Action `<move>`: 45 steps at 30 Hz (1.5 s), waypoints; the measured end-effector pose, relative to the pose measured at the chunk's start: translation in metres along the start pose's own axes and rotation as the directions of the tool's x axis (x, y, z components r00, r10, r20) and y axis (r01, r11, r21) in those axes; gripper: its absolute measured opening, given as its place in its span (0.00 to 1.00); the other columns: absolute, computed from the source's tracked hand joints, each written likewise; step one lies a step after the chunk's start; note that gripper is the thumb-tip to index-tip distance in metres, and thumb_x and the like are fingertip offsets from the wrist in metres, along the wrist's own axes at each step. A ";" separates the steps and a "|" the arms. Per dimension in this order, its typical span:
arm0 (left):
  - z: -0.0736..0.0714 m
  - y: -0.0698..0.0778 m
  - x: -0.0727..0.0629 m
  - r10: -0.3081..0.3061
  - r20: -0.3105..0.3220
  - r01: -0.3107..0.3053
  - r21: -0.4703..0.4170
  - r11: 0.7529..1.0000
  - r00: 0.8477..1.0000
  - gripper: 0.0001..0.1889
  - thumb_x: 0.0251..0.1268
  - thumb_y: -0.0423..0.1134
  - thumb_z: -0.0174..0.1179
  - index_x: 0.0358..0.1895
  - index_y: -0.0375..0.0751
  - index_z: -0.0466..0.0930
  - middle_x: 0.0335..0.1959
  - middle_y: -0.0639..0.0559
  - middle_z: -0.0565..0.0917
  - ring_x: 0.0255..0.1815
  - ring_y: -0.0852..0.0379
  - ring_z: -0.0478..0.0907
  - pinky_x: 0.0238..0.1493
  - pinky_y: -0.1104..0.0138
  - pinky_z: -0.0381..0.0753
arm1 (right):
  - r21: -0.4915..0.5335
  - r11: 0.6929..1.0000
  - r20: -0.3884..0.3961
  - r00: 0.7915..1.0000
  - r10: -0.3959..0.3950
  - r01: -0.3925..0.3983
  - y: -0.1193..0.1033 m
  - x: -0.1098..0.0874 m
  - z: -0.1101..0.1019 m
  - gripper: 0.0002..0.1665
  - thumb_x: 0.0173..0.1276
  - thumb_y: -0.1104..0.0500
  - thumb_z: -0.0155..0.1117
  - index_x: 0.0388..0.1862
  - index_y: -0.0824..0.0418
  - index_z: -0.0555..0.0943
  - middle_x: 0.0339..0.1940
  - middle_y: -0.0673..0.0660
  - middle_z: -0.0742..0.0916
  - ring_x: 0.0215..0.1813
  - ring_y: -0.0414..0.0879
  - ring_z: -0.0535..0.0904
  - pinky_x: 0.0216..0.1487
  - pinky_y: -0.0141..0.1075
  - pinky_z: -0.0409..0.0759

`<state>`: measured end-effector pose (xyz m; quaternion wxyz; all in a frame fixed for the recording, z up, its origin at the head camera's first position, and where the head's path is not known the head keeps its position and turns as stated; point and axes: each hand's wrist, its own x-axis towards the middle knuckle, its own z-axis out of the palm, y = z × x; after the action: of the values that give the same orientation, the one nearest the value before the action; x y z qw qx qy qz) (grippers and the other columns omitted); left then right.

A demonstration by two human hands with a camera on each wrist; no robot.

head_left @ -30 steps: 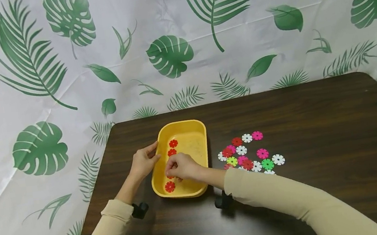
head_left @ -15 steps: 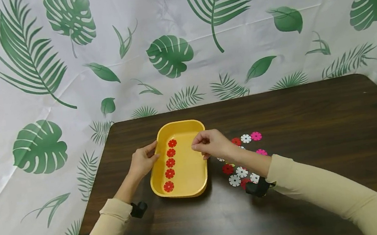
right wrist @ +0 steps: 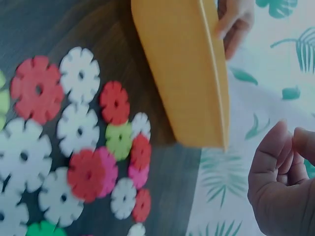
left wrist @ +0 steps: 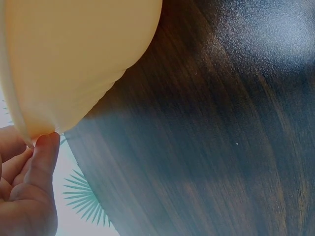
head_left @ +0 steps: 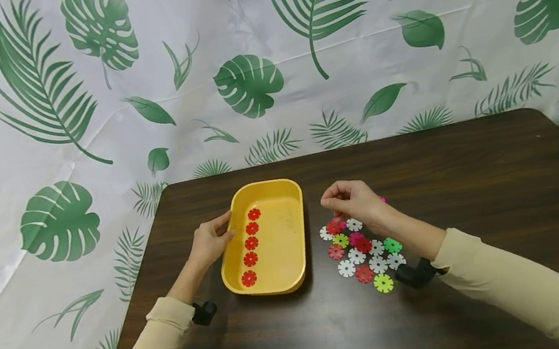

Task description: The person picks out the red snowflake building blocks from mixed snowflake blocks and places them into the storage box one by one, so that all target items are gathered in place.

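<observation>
A yellow tray [head_left: 295, 255] stands on the table, with a column of red notched discs [head_left: 251, 243] lying inside along its left side. My left hand [head_left: 209, 244] grips the tray's left rim between thumb and fingers. In the left wrist view, the thumb [left wrist: 44, 152] touches the tray wall. My right hand [head_left: 360, 202] hovers above the far part of a loose group of discs, right of the tray. Its fingers are loosely bent, and the right wrist view shows nothing between the thumb and index fingertips [right wrist: 278, 130]. That hand and forearm hide part of the group.
White discs [head_left: 346, 268], yellow-green discs [head_left: 384, 283], a green disc [head_left: 392, 245] and more red and pink discs lie close together, some overlapping. The dark wooden table [head_left: 498, 181] extends to the right. A leaf-patterned cloth [head_left: 172, 124] hangs behind its far edge.
My right hand has moved right, from over the red discs in the tray to above the loose discs, uncovering the whole red column. My left hand has stayed at the tray's rim.
</observation>
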<state>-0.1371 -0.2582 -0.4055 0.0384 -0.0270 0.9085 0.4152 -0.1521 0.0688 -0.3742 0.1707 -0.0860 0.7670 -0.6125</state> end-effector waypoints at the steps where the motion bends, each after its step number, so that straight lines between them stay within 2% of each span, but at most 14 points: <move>1: 0.000 0.000 0.000 -0.001 0.000 0.001 0.001 1.000 1.000 0.28 0.63 0.27 0.58 0.67 0.35 0.65 0.64 0.37 0.71 0.57 0.42 0.76 0.49 0.58 0.81 | -0.003 1.000 -0.008 1.000 0.003 -0.003 0.002 0.000 -0.003 0.14 0.67 0.58 0.61 0.44 0.68 0.78 0.31 0.61 0.79 0.30 0.51 0.77 0.37 0.37 0.85; 12: -0.001 0.000 0.000 -0.014 0.005 0.014 -0.007 1.000 1.000 0.28 0.64 0.27 0.57 0.68 0.36 0.65 0.64 0.37 0.70 0.58 0.42 0.76 0.49 0.57 0.81 | 0.051 0.999 -0.048 0.999 0.008 -0.005 0.028 -0.001 -0.032 0.20 0.69 0.60 0.58 0.52 0.75 0.73 0.37 0.61 0.81 0.34 0.43 0.83 0.47 0.45 0.84; 15: 0.000 0.000 0.000 -0.018 0.008 0.018 -0.008 1.000 1.000 0.28 0.64 0.27 0.57 0.68 0.37 0.65 0.64 0.37 0.70 0.58 0.42 0.76 0.50 0.57 0.81 | 0.041 0.999 -0.064 0.998 0.003 0.000 0.036 0.000 -0.036 0.21 0.69 0.62 0.58 0.54 0.76 0.72 0.39 0.60 0.82 0.38 0.46 0.84 0.50 0.46 0.83; 21: 0.000 0.000 0.000 -0.012 0.004 0.012 0.001 1.000 1.000 0.28 0.64 0.27 0.57 0.68 0.37 0.65 0.64 0.37 0.71 0.58 0.42 0.76 0.49 0.57 0.81 | 0.002 1.000 -0.099 0.995 0.014 -0.013 0.049 0.005 -0.038 0.21 0.68 0.65 0.58 0.56 0.76 0.72 0.44 0.63 0.81 0.48 0.57 0.80 0.53 0.46 0.81; 25: 0.000 0.000 0.001 -0.006 0.004 0.006 0.009 1.000 1.000 0.28 0.64 0.27 0.57 0.68 0.37 0.65 0.64 0.37 0.71 0.57 0.42 0.76 0.49 0.57 0.81 | -0.023 0.999 -0.122 0.992 0.027 -0.030 0.057 0.009 -0.038 0.21 0.68 0.66 0.58 0.56 0.75 0.72 0.44 0.63 0.81 0.46 0.54 0.81 0.52 0.44 0.82; 30: 0.000 0.000 0.001 -0.003 0.000 0.003 0.011 1.000 1.000 0.28 0.63 0.27 0.57 0.67 0.36 0.65 0.64 0.37 0.71 0.57 0.43 0.77 0.49 0.58 0.81 | -0.086 0.996 -0.148 0.989 0.019 -0.032 0.068 0.014 -0.036 0.20 0.67 0.65 0.60 0.55 0.74 0.74 0.42 0.61 0.81 0.40 0.45 0.80 0.48 0.38 0.83; 38: 0.001 -0.001 0.000 -0.010 0.005 0.010 0.015 1.000 1.000 0.28 0.63 0.28 0.57 0.68 0.37 0.65 0.64 0.38 0.71 0.57 0.43 0.76 0.49 0.58 0.81 | -0.210 0.978 -0.189 0.981 -0.031 -0.009 0.078 0.020 -0.030 0.20 0.65 0.66 0.61 0.55 0.72 0.75 0.47 0.67 0.81 0.46 0.53 0.77 0.44 0.35 0.82; 45: 0.000 -0.002 0.000 -0.006 0.003 0.006 0.011 1.000 1.000 0.28 0.63 0.28 0.57 0.67 0.37 0.65 0.64 0.38 0.71 0.57 0.42 0.76 0.49 0.58 0.81 | -0.349 0.937 -0.211 0.976 -0.060 -0.018 0.083 0.024 -0.025 0.21 0.63 0.65 0.63 0.54 0.70 0.77 0.46 0.66 0.82 0.46 0.55 0.78 0.45 0.43 0.81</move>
<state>-0.1374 -0.2591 -0.4071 0.0412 -0.0289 0.9107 0.4100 -0.1772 0.1026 -0.4537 0.0608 -0.0554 0.8765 -0.4743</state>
